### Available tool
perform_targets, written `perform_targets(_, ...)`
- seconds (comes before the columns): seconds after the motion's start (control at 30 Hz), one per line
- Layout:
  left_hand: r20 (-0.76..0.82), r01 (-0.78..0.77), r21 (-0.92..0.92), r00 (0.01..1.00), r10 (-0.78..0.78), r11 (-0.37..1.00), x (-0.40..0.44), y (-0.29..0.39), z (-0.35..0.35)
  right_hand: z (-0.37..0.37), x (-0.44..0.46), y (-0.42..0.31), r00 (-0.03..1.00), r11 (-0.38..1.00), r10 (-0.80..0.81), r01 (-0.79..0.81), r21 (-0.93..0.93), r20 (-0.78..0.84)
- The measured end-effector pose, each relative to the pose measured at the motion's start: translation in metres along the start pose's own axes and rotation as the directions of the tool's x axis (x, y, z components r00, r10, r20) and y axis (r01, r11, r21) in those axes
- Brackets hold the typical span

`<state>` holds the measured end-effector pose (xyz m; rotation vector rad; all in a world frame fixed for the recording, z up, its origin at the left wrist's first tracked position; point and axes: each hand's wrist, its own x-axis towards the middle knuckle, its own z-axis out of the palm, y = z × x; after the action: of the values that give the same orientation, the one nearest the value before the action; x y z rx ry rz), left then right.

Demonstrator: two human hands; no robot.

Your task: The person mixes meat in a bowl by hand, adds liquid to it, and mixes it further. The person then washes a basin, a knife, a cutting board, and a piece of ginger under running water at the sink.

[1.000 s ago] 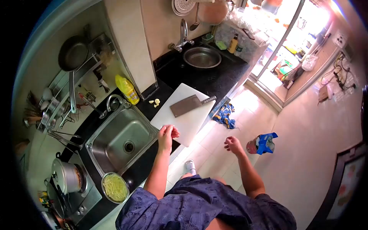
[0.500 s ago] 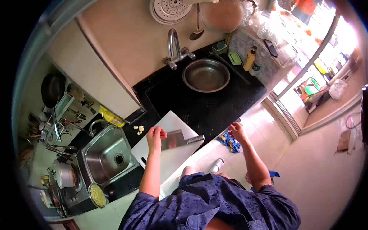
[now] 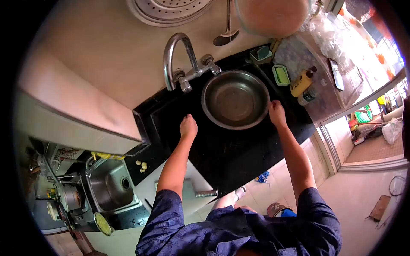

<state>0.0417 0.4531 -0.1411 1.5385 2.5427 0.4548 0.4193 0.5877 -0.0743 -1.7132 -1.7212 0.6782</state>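
Note:
A round metal basin (image 3: 235, 99) stands on the black counter below the faucet (image 3: 183, 64). My right hand (image 3: 276, 113) is closed at the basin's right rim, its fingertips against the edge. To the left of the basin, with a gap between, my left hand (image 3: 188, 126) hangs over the counter with curled fingers and nothing visible in them. A cleaver (image 3: 203, 193) lies on the white cutting board (image 3: 197, 173), partly behind my left arm. Several peeled garlic cloves (image 3: 142, 166) sit beside the board.
A steel sink (image 3: 112, 187) is at the lower left, with a bowl of green food strips (image 3: 103, 223) near it. A soap dish (image 3: 281, 75), a yellow pump bottle (image 3: 302, 82) and a phone (image 3: 336, 74) are at the right. The black counter's front edge (image 3: 265, 170) runs diagonally.
Both hands have moved forward, from around the cutting board to the basin area. My right hand now meets the basin's rim. The view has shifted toward the faucet.

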Motion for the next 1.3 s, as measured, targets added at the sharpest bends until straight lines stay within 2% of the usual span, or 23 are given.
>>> perform_targets(0.07,0.035,-0.016,0.128,0.999,0.011,0.992,0.04,0.007,0.023,0.024,0.046,0.009,0.998,0.997,0.01,-0.014,-0.078,-0.055)
perform_targets(0.13,0.035,-0.065,0.208,0.998,0.059,0.976,0.07,0.013,0.041,0.039,0.076,0.013,1.0,0.99,0.028,-0.029,-0.135,-0.007)
perform_targets(0.23,0.043,-0.065,0.209,0.997,0.058,0.976,0.098,0.025,0.055,0.056,0.1,0.026,0.996,0.986,0.08,-0.072,-0.151,0.05)
perform_targets(0.3,0.037,-0.06,0.132,0.998,0.056,0.989,0.1,0.028,0.058,0.061,0.102,0.037,0.995,0.989,0.08,-0.072,-0.13,0.055)
perform_targets(0.37,0.083,0.03,-0.015,0.996,-0.028,0.999,0.103,0.024,0.066,0.067,0.096,0.042,0.999,0.994,0.042,-0.041,-0.098,0.007)
perform_targets(0.4,0.068,0.111,-0.273,0.993,-0.096,0.956,0.112,0.007,0.092,0.067,0.091,0.039,0.999,0.995,0.036,-0.036,-0.088,0.004)
perform_targets(0.47,0.115,0.204,-0.559,0.979,-0.168,0.804,0.122,-0.009,0.119,0.06,0.081,0.034,0.997,0.994,0.065,-0.061,-0.094,0.037)
perform_targets(0.53,0.138,0.157,-0.305,0.983,-0.12,0.939,0.11,0.028,0.068,0.05,0.075,0.024,0.986,0.988,0.121,-0.108,-0.113,0.118)
perform_targets(0.57,0.091,0.112,-0.345,0.992,-0.086,0.932,0.104,0.036,0.059,0.048,0.073,0.025,0.988,0.989,0.121,-0.111,-0.098,0.1)
perform_targets(0.63,0.164,0.245,-0.58,0.969,-0.183,0.777,0.11,0.031,0.074,0.047,0.066,0.029,0.991,0.992,0.114,-0.109,-0.067,0.073)
perform_targets(0.7,0.16,0.219,-0.702,0.976,-0.149,0.677,0.113,0.014,0.1,0.037,0.056,0.032,0.988,0.99,0.135,-0.131,-0.06,0.074)
perform_targets(0.77,0.122,0.152,-0.732,0.988,-0.093,0.664,0.108,0.012,0.103,0.019,0.041,0.026,0.991,0.992,0.122,-0.12,-0.05,0.052)
perform_targets(0.83,0.052,0.038,-0.676,0.999,-0.004,0.736,0.095,0.03,0.086,0.004,0.027,0.032,0.983,0.979,0.182,-0.178,-0.104,0.033)
perform_targets(0.87,0.009,0.008,-0.701,1.0,-0.002,0.713,0.086,0.044,0.078,-0.005,0.021,0.036,0.978,0.97,0.208,-0.204,-0.132,0.022)
perform_targets(0.9,0.038,-0.028,-0.54,0.998,0.057,0.841,0.079,0.054,0.066,-0.017,0.013,0.034,0.974,0.97,0.225,-0.225,-0.088,-0.006)
perform_targets(0.97,0.231,0.225,-0.812,0.971,-0.059,0.538,0.068,0.074,0.059,-0.044,-0.003,0.024,0.965,0.966,0.258,-0.258,0.001,-0.048)
perform_targets(1.0,0.354,0.37,-0.864,0.929,-0.111,0.34,0.061,0.092,0.041,-0.057,-0.012,0.024,0.966,0.969,0.243,-0.245,-0.014,-0.086)
perform_targets(1.1,0.336,0.322,-0.831,0.94,-0.053,0.453,0.026,0.142,0.004,-0.101,-0.033,0.034,0.953,0.949,0.278,-0.292,-0.117,-0.122)
perform_targets(1.13,0.288,0.254,-0.791,0.957,-0.028,0.556,0.019,0.156,-0.002,-0.114,-0.038,0.044,0.953,0.957,0.273,-0.283,-0.057,-0.133)
perform_targets(1.17,0.193,0.094,-0.732,0.978,0.073,0.675,0.01,0.162,0.01,-0.128,-0.046,0.054,0.951,0.961,0.275,-0.278,0.002,-0.142)
perform_targets(1.23,0.247,0.196,-0.8,0.969,0.013,0.568,-0.011,0.191,-0.001,-0.151,-0.057,0.071,0.952,0.977,0.202,-0.211,-0.014,-0.232)
perform_targets(1.27,-0.02,-0.224,-0.538,0.967,0.253,0.813,-0.018,0.196,0.013,-0.165,-0.061,0.084,0.953,0.972,0.213,-0.229,-0.051,-0.217)
perform_targets(1.3,-0.013,-0.246,-0.521,0.96,0.281,0.817,-0.024,0.207,0.015,-0.176,-0.064,0.096,0.952,0.965,0.226,-0.248,-0.088,-0.207)
